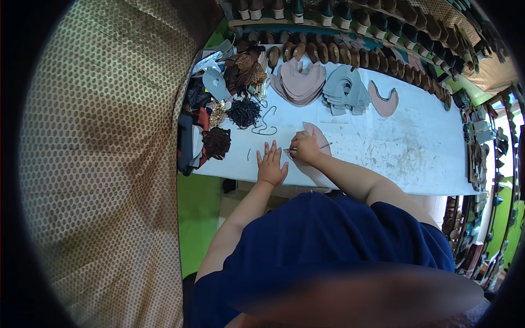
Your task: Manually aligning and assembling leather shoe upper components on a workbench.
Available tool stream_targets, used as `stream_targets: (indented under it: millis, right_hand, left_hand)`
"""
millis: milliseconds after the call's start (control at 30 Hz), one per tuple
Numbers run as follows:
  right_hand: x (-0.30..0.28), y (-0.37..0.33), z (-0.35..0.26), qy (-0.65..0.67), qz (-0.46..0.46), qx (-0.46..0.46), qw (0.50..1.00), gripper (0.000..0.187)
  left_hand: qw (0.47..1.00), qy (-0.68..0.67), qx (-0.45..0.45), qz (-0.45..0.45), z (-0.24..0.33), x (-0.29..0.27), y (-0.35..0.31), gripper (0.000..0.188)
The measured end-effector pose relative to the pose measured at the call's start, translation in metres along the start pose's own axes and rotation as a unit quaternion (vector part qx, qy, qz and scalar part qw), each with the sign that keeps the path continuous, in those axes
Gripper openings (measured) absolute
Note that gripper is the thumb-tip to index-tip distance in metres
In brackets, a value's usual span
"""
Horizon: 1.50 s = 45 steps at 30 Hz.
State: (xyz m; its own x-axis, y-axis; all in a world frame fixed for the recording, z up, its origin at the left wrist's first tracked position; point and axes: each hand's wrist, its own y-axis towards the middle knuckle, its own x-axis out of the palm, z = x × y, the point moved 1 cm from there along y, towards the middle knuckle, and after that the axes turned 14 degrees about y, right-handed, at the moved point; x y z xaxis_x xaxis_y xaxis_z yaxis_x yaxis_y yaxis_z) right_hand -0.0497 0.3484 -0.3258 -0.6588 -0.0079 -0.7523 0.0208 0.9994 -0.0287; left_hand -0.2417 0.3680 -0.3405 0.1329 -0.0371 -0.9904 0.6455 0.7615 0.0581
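- Pink cutout (322, 136) is under the right hand (305, 147), fingers curled in, can't tell on what tbh
- Left hand (269, 164) is splayed wide, just left of the pink cutout
- Grey cutouts (356, 100) stacked beyond the pink cutout

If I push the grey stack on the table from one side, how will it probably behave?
The grey stack would probably spread rather than move as one: its flat pieces overlap unevenly, with no visible tie. It seems unlikely to roll, because it lies flat and low.
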Motion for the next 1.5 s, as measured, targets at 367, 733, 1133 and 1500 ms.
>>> stream_targets:
  millis: [367,733,1133,1500]
  right_hand:
    - [0.008,0.013,-0.011,-0.067,-0.025,-0.005,0.997,0.014]
    - [0.003,0.020,-0.026,-0.109,-0.031,-0.014,0.993,0.018]
    - [-0.037,-0.007,0.032,0.005,0.053,0.020,0.998,0.019]
    - [-0.077,-0.062,0.080,-0.006,0.048,0.127,0.991,0.017]
  left_hand:
    - [1.000,0.000,0.007,0.017,0.000,-0.002,0.000,0.062]
    - [1.000,0.014,0.019,-0.009,0.002,-0.008,0.000,0.057]
    - [0.999,0.039,0.002,-0.004,0.005,-0.007,0.001,0.055]
    - [0.994,0.098,0.050,0.024,0.004,0.005,-0.002,0.059]
